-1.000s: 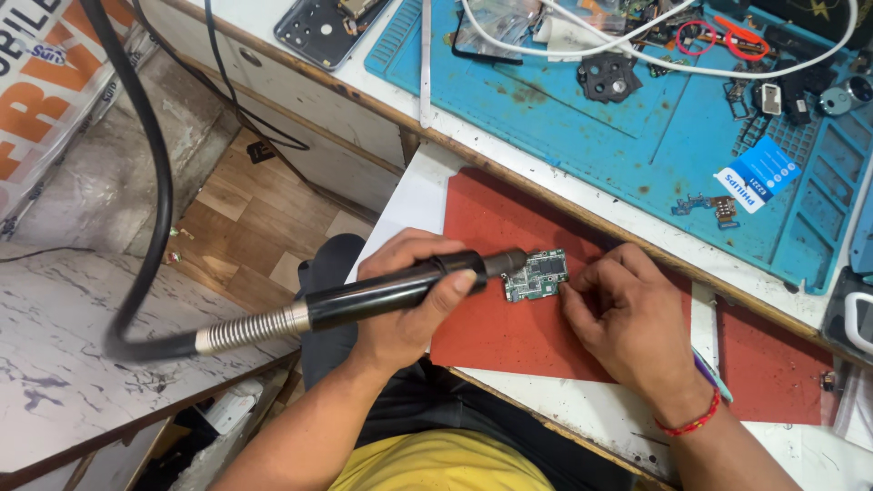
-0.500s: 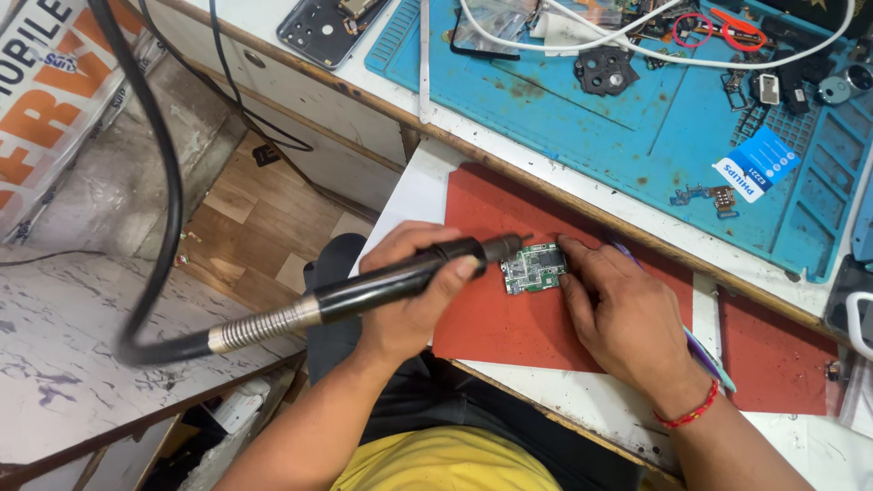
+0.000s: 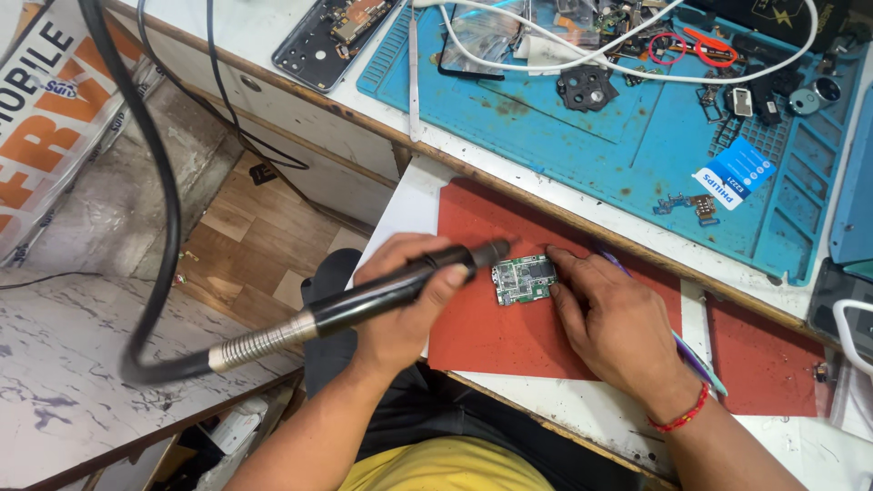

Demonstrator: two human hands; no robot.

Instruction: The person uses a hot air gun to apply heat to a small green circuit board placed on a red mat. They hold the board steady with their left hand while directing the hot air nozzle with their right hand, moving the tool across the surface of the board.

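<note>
Now nozzle nearer board (slightly)

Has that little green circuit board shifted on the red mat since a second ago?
Cannot tell. The green circuit board sits on the red mat at about the same spot near its upper edge; the head camera moved, so any small slide is hidden.

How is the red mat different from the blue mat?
The red mat is plain and flat, while the blue mat has moulded ridges and little compartments. The red mat holds just one small green circuit board, but the blue mat is crowded with phone parts, a white cable and a blue card. The red mat lies nearer the person, under both hands; the blue mat lies farther back. Both lie flat on the workbench.
</note>
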